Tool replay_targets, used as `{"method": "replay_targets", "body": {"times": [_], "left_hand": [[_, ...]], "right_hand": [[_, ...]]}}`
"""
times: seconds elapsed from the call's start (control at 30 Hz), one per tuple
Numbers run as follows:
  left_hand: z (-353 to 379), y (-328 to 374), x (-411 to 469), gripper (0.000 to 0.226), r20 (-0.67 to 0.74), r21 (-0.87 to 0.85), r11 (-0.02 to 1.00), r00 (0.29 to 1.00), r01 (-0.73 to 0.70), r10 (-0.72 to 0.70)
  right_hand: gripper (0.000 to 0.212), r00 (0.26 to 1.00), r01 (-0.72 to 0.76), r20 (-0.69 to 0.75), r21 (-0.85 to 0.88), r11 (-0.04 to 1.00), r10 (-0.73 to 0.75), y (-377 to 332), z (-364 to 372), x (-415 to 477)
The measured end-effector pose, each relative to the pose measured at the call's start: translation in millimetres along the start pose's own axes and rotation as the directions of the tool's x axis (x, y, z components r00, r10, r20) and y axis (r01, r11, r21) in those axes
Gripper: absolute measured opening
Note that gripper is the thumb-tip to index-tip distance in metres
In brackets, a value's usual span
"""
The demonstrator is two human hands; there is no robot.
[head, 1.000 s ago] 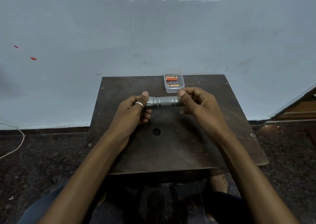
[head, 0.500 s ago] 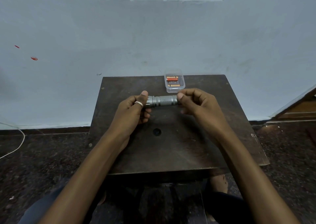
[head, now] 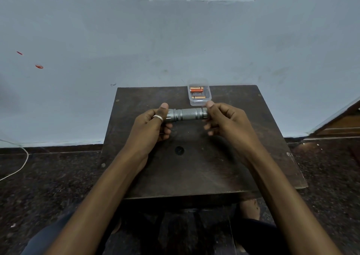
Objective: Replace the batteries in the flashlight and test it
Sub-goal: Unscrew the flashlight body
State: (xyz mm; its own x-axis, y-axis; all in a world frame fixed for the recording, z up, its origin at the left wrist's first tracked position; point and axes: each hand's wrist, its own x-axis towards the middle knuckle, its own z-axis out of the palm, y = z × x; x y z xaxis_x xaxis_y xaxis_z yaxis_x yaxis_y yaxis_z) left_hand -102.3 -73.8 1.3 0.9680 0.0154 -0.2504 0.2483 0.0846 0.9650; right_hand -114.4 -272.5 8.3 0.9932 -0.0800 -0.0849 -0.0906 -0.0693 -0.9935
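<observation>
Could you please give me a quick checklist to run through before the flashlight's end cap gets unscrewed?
1. Left hand grips the flashlight head: ok.
2. Right hand pinches the tail end: ok.
3. Flashlight held level over the table: ok.
4. Batteries ready in the clear box: ok.
5. Box lid off: cannot tell.
6. Cap already loosened: cannot tell.

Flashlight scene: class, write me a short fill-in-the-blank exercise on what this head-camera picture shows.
1. Both hands hold a grey metal ____ level above the table.
2. The ring is on the ____ hand.
3. The clear plastic box behind the right hand holds orange ____.

Missing words: flashlight; left; batteries
</observation>
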Motion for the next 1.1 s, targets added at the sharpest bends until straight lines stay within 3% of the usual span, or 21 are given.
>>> {"method": "replay_targets", "body": {"times": [0.07, 0.17, 0.27, 0.33, 0.4, 0.53, 0.63, 0.77, 0.87, 1.0, 1.1], "left_hand": [[0.1, -0.8, 0.0, 0.032, 0.003, 0.008, 1.0, 1.0, -0.002, 0.002], [-0.8, -0.2, 1.1, 0.032, -0.005, 0.012, 1.0, 1.0, -0.003, 0.003], [-2.4, 0.2, 1.7, 0.032, -0.021, 0.011, 1.0, 1.0, 0.001, -0.001], [-2.5, -0.1, 1.2, 0.032, -0.019, 0.011, 1.0, 1.0, 0.0, 0.0], [-1.8, -0.1, 0.3, 0.031, -0.015, 0.01, 1.0, 1.0, -0.001, 0.001], [0.2, 0.1, 0.1, 0.031, -0.011, 0.015, 1.0, 1.0, -0.001, 0.002], [-0.6, 0.1, 0.3, 0.031, -0.019, 0.014, 1.0, 1.0, -0.002, 0.002], [-2.4, 0.2, 1.1, 0.033, -0.03, 0.011, 1.0, 1.0, 0.0, 0.0], [-1.4, -0.2, 1.2, 0.034, -0.026, 0.018, 1.0, 1.0, 0.002, -0.002], [0.1, -0.7, 0.6, 0.034, -0.021, 0.021, 1.0, 1.0, 0.004, -0.004], [-0.4, 0.2, 0.9, 0.035, -0.035, 0.023, 1.0, 0.999, 0.007, -0.006]], "right_hand": [[0.034, 1.0, 0.0, -0.003, -0.018, 1.0, 0.0, 1.7, 0.4, 0.6], [0.014, 0.999, 0.034, 0.026, 0.009, 0.999, -0.034, 2.2, -1.2, 2.2], [0.026, 0.997, 0.041, 0.065, 0.056, 0.998, -0.045, 2.8, -2.0, 3.6], [0.023, 0.998, 0.034, 0.057, 0.07, 0.997, -0.038, 1.7, -1.1, 2.5], [0.017, 0.999, 0.019, 0.027, 0.018, 1.0, -0.02, -0.3, 1.1, 0.1], [0.033, 1.0, 0.007, -0.007, -0.113, 0.994, -0.008, 0.8, 3.7, -1.1], [0.016, 0.999, 0.042, 0.037, -0.091, 0.995, -0.038, -0.4, 1.4, -1.4], [0.027, 0.994, 0.07, 0.085, -0.034, 0.997, -0.067, -3.3, -0.9, -1.6], [0.02, 0.998, 0.049, 0.048, -0.046, 0.998, -0.047, -4.6, 2.1, -2.7], [0.029, 0.999, 0.034, 0.0, -0.203, 0.979, -0.035, -1.2, 3.4, -2.1], [0.015, 0.998, 0.056, 0.032, -0.135, 0.989, -0.052, -1.6, 1.7, -1.8]]}}
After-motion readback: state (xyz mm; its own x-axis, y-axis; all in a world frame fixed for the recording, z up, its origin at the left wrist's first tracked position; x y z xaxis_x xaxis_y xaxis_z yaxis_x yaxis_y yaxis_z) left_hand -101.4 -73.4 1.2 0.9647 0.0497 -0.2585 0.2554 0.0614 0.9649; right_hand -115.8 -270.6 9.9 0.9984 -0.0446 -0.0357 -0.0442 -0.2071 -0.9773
